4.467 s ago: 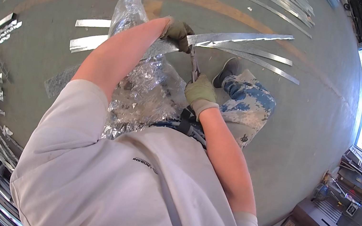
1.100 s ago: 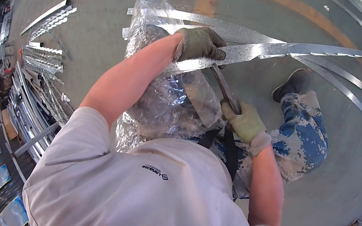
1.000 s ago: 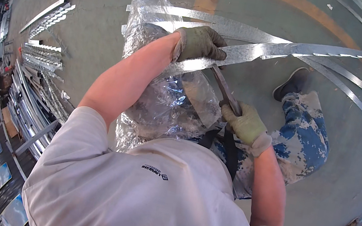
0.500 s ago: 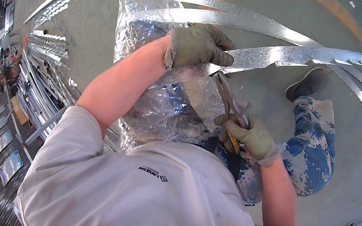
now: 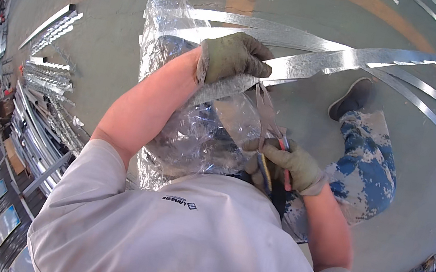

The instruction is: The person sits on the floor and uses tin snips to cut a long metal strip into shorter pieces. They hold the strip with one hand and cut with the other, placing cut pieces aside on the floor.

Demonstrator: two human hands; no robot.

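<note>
A long, thin galvanized metal strip (image 5: 306, 64) runs from beneath my gloved left hand (image 5: 236, 60) out to the right. That hand is closed, its fingers pinching the strip from above. In my gloved right hand (image 5: 293, 164) is a pair of tin snips (image 5: 268, 116), gripped by red-and-yellow handles that stand apart. The snips' tips reach the strip's lower edge just below my left fingertips; whether the blades bite into the metal I cannot tell. A shorter end of the strip continues left under my left wrist, over crumpled clear plastic film (image 5: 201, 133).
More metal strips (image 5: 405, 102) lie fanned on the floor ahead and to the right. My shoe (image 5: 350, 98) rests close to them. Metal profiles and perforated lengths (image 5: 51, 74) are stacked at the left. Plastic film (image 5: 163, 1) spreads beyond my left arm.
The strip has shifted left through my left hand, so more of it shows beyond the wrist. The snips' handles are spread wider, and their tips stay at the strip's edge.
</note>
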